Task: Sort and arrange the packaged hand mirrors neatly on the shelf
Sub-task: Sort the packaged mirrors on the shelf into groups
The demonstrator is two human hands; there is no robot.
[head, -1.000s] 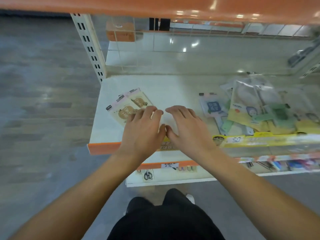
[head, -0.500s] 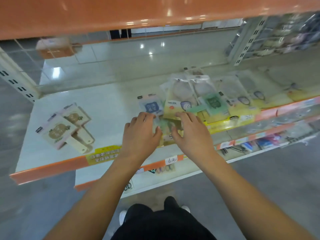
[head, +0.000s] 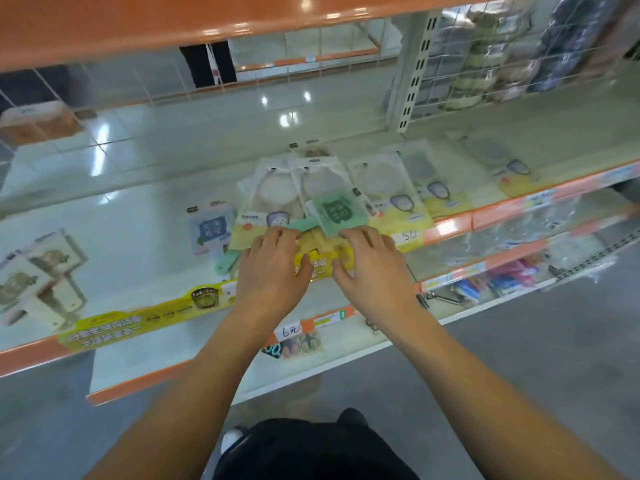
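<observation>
A loose heap of packaged hand mirrors lies on the white shelf. On top sits a green mirror pack, with a yellow-bottomed clear pack to its left. A blue mirror pack lies left of the heap. Two beige mirror packs lie side by side at the far left. My left hand and my right hand rest palm down at the heap's front edge, fingers slightly bent over the packs. Whether either hand grips a pack is hidden.
More clear packs lie in a row along the shelf to the right. An orange shelf hangs overhead. A lower shelf carries small items and price tags. A wire grid closes the back.
Both hands moved right, from beside the beige packs to the mixed heap. The view swung right with them, so the beige packs now sit at the far left.
</observation>
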